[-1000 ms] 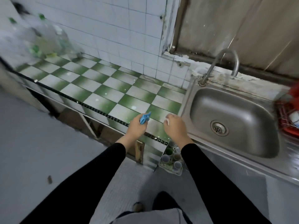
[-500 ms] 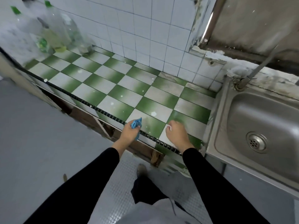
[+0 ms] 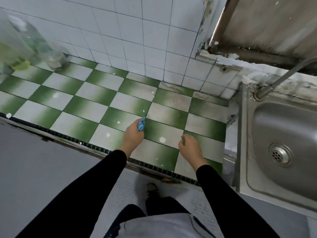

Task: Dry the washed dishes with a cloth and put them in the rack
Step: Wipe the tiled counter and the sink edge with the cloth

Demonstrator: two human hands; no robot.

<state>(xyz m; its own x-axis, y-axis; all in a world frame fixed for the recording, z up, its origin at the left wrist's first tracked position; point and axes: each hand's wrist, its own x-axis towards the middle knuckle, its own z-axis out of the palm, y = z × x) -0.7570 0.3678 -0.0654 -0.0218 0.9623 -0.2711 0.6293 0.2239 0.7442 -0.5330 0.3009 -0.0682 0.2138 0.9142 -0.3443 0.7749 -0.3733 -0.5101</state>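
Holding greenish-yellow liquid low down, clear plastic bottles (image 3: pixel 25 47), blurred, at the far left of the green-and-white tiled table (image 3: pixel 82 107), close against the white wall tiles. Sunk in at the right end, a steel sink (image 3: pixel 241 143), drain strainer (image 3: pixel 280 155) in the basin floor, tap pipe (image 3: pixel 283 77) slanting above the back rim. Left hand (image 3: pixel 133 135) over the front part of the table, fingers curled tight round a bunched blue cloth (image 3: pixel 141 124), one tip poking out toward the wall. Right hand (image 3: pixel 190 148) well apart from the left, nearer the sink, fingers curled under; pinching something or nothing, cannot tell.
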